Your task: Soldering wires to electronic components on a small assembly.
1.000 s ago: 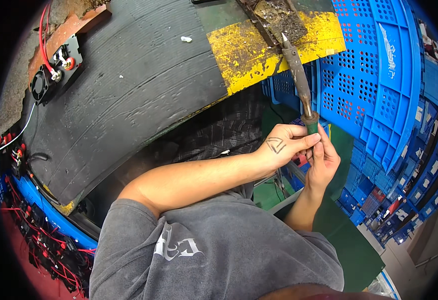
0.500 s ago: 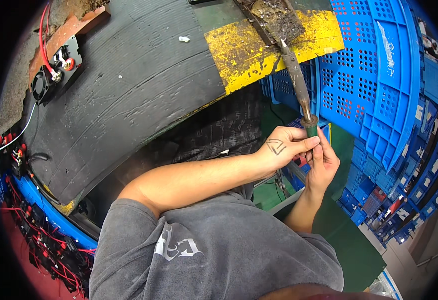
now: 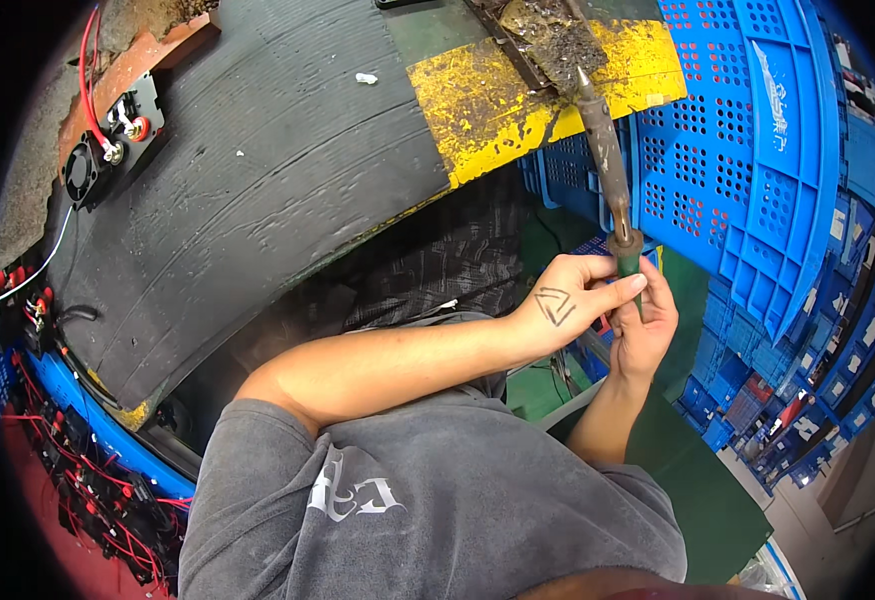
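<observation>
Both hands grip the green handle of a soldering iron [image 3: 608, 165], right of my body and past the bench edge. My left hand [image 3: 573, 300], with a triangle drawn on its back, has its thumb and fingers closed on the handle. Lower down on the same handle, my right hand [image 3: 646, 335] is closed too; some of its fingers are hidden by the left hand. Up and away from me runs the iron's worn metal barrel. Its pointed tip shows in front of a grimy, residue-covered tray [image 3: 543, 45]; whether they touch, I cannot tell.
A yellow worn patch [image 3: 468, 110] covers the corner of the black bench mat [image 3: 288, 130]. Blue perforated crates [image 3: 698, 150] stand to the right. At the far left sits a small black fan [image 3: 80, 172] with red wires, above more red-wired parts [image 3: 98, 480].
The soldering iron has swung slightly: its tip is further right and a little further from me. My left hand has turned with it, showing more of its back.
</observation>
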{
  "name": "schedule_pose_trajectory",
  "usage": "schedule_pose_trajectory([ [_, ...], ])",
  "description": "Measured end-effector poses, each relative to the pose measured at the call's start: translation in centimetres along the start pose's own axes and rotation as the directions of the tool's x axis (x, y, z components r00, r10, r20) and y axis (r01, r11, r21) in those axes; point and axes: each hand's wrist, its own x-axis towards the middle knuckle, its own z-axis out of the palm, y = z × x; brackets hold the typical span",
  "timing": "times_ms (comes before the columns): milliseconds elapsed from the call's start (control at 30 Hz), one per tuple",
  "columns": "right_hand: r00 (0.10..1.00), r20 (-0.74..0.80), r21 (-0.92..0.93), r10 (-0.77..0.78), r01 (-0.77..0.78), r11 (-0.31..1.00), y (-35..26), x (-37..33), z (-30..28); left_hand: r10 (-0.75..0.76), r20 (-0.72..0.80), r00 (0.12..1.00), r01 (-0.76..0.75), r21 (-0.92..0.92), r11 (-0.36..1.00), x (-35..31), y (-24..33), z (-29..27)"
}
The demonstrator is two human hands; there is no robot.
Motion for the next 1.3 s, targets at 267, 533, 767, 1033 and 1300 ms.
schedule_pose_trajectory([
  [267, 0.993, 0.024, 0.009, 0.115, -0.115, 0.993, -0.2, 0.6, -0.6, 0.042, -0.019, 0.999, -0.042, -0.017, 0.999, 0.2, -0.3, 0.0],
  [533, 0.974, 0.115, 0.112, 0.195, -0.208, 0.972, -0.1, 1.1, -0.8, -0.001, -0.046, 0.999, -0.003, -0.086, 0.996, 0.4, 0.2, -0.4],
  [767, 0.965, 0.13, 0.101, 0.229, -0.242, 0.965, 0.2, 1.1, -1.1, -0.031, -0.059, 0.998, 0.024, -0.108, 0.994, 0.4, 0.3, -0.7],
  [1033, 0.937, 0.14, 0.086, 0.319, -0.332, 0.939, 0.0, 1.2, -1.1, -0.026, -0.094, 0.995, 0.015, -0.118, 0.993, 0.6, -0.4, -0.7],
  [1300, 0.925, 0.158, 0.117, 0.346, -0.365, 0.924, -0.3, 0.8, -1.2, -0.032, -0.076, 0.997, 0.022, -0.132, 0.991, 0.7, -1.1, -0.8],
])
